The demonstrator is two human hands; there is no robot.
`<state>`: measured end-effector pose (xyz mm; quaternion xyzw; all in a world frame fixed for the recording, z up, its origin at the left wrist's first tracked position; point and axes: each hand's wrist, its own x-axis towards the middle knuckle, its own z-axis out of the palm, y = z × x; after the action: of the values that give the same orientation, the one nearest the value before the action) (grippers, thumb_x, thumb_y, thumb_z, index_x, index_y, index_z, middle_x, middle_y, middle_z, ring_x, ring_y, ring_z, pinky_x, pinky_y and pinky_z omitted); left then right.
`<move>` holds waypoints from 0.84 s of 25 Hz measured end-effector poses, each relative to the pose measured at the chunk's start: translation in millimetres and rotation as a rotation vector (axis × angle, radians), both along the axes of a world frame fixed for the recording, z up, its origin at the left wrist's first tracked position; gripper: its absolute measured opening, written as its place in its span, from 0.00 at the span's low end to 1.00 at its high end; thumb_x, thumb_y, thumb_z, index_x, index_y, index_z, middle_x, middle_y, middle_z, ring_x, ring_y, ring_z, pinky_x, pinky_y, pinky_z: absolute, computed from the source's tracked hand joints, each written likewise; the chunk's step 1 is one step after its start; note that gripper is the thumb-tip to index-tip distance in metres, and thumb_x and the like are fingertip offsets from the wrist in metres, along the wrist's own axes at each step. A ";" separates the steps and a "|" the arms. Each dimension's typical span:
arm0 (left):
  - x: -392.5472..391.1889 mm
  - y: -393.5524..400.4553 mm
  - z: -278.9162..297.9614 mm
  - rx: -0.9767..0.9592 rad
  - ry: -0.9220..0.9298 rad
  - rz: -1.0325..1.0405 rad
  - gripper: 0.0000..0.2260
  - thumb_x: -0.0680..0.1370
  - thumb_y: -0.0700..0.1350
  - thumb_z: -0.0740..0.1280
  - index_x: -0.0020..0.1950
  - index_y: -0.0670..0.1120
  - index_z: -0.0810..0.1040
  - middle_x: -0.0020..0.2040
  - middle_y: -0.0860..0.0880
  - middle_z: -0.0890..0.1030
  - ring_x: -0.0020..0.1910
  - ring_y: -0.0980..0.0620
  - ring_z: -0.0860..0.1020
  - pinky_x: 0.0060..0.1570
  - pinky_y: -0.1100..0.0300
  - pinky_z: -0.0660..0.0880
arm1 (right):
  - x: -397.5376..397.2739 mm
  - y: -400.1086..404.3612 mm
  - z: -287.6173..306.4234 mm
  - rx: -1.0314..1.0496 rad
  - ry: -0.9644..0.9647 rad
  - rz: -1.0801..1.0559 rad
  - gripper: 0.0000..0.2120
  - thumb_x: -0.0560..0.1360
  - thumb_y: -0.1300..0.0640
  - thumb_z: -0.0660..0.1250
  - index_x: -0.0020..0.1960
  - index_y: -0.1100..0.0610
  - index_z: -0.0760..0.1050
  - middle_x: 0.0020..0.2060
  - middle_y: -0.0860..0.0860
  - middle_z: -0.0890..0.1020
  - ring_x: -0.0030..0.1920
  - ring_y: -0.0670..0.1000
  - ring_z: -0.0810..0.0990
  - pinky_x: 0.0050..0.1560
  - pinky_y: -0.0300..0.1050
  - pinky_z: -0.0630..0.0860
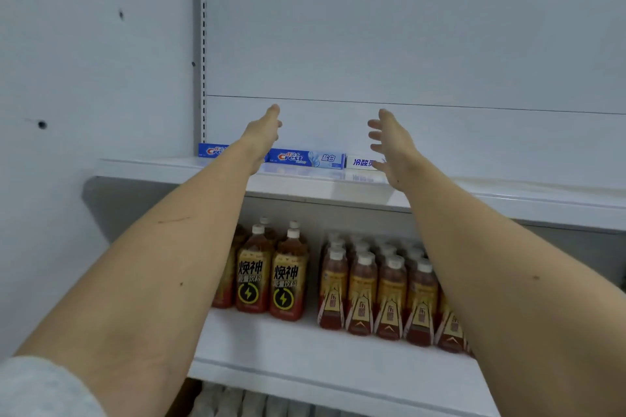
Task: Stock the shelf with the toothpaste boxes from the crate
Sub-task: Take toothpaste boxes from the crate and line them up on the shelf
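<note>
Three toothpaste boxes lie in a row at the back of the upper white shelf point(338, 189). A blue Crest box point(211, 150) is at the far left, partly hidden by my left forearm. A second blue Crest box point(306, 159) lies in the middle. A white box point(360, 162) with blue lettering is to its right, partly behind my right hand. My left hand point(264, 132) reaches out above the boxes, fingers extended, holding nothing. My right hand point(393, 145) is spread open above the white box, also holding nothing. The crate is out of view.
The lower shelf point(305, 349) holds brown drink bottles point(271, 274) with white caps at left and a larger group of similar bottles point(379, 291) at right. A slotted metal upright point(202, 44) borders the shelf on the left, beside a plain wall.
</note>
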<state>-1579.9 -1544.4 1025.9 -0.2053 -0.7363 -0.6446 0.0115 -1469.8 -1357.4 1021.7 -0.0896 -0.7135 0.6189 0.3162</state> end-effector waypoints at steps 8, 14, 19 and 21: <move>75.1 -21.1 -37.1 0.257 -0.019 -0.068 0.25 0.82 0.61 0.50 0.72 0.50 0.71 0.73 0.46 0.69 0.73 0.50 0.64 0.72 0.47 0.62 | 64.7 -36.7 -33.5 -0.054 0.128 0.176 0.20 0.82 0.48 0.55 0.69 0.54 0.72 0.66 0.51 0.74 0.65 0.52 0.73 0.65 0.53 0.73; 99.9 -49.8 -113.0 0.266 -0.116 -0.102 0.26 0.82 0.62 0.48 0.74 0.52 0.68 0.75 0.46 0.67 0.75 0.49 0.62 0.73 0.45 0.59 | 97.3 -57.0 -95.7 -0.125 0.080 0.176 0.20 0.83 0.46 0.52 0.67 0.51 0.73 0.64 0.50 0.76 0.66 0.53 0.73 0.66 0.57 0.70; 121.9 -99.2 -204.6 0.229 -0.316 -0.087 0.28 0.81 0.65 0.49 0.75 0.53 0.66 0.75 0.47 0.66 0.76 0.48 0.61 0.73 0.45 0.56 | 125.8 -95.2 -185.7 -0.186 -0.068 0.149 0.21 0.83 0.45 0.51 0.70 0.51 0.73 0.67 0.51 0.75 0.68 0.52 0.72 0.68 0.56 0.68; 135.9 -113.4 -245.1 0.194 -0.386 -0.080 0.29 0.80 0.66 0.49 0.75 0.53 0.66 0.75 0.47 0.66 0.76 0.48 0.60 0.73 0.44 0.55 | 140.2 -111.9 -222.1 -0.229 -0.153 0.150 0.22 0.83 0.43 0.50 0.71 0.50 0.71 0.69 0.50 0.73 0.70 0.52 0.70 0.69 0.57 0.66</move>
<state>-1444.0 -1657.7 780.8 -0.1053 -0.6504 -0.7399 -0.1356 -1329.6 -1469.3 799.6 -0.1182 -0.6650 0.7094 0.2014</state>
